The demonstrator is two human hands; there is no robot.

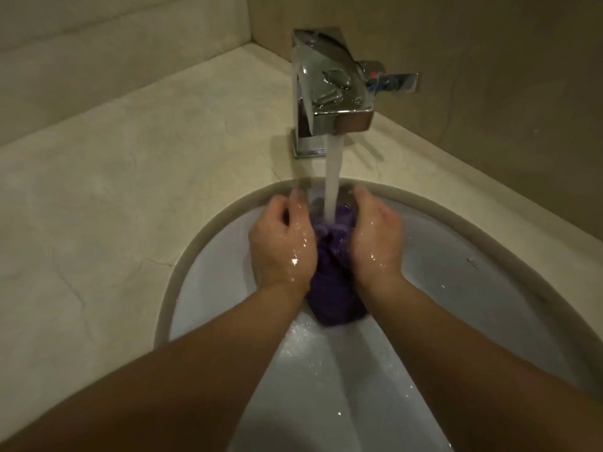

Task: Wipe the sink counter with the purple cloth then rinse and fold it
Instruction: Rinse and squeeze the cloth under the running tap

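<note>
Beige stone counter [137, 177] wrapped around a white sink [489, 288], chrome faucet [329, 89] running. The purple cloth [332, 288] is bunched up over the basin under the stream [332, 181], squeezed between the left hand [282, 243] and right hand [375, 239], fingers curled around it. Fingertips are blurred, and most of the cloth is hidden behind the hands.

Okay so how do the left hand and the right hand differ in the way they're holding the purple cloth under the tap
The left hand shows its back, knuckles up, fingers curled over the purple cloth; the right hand is turned more on edge, cupping the cloth from the side. The left hand carries more bright wet glints than the right hand. Both are wet, flank the water stream and grip the bunched cloth over the sink.
</note>
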